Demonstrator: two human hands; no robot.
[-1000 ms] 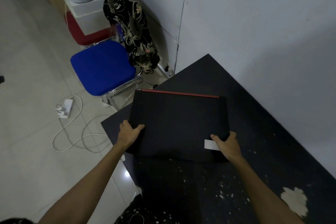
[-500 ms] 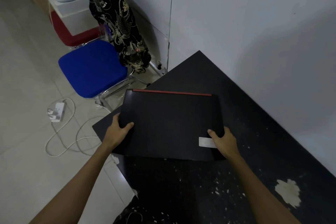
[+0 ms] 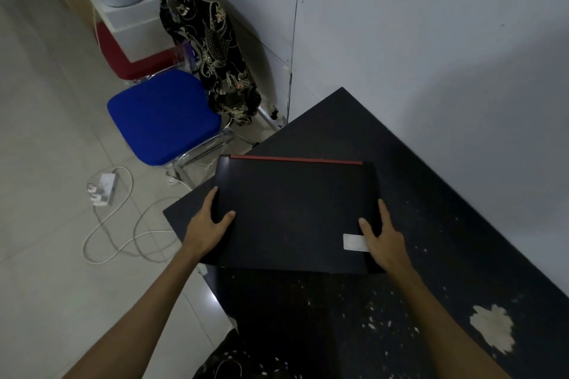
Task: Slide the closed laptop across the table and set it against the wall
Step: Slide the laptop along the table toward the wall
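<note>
A closed black laptop [image 3: 292,212] with a red strip along its far edge and a white sticker near its right front corner lies flat on the black table [image 3: 415,194]. Its left side hangs slightly over the table's left edge. My left hand [image 3: 209,224] grips the laptop's left edge, thumb on the lid. My right hand [image 3: 381,234] grips the right edge, thumb on the lid beside the sticker. A strip of bare table separates the laptop from the grey wall [image 3: 431,55] to the right.
A blue-seated chair [image 3: 163,117] with a patterned garment [image 3: 209,40] draped on it stands past the table's left edge. A white power strip [image 3: 103,189] and cable lie on the tiled floor. The tabletop shows worn pale patches [image 3: 492,329] near the front right.
Both hands have slid further along the laptop's side edges, away from me. The laptop has stayed at much the same spot on the table.
</note>
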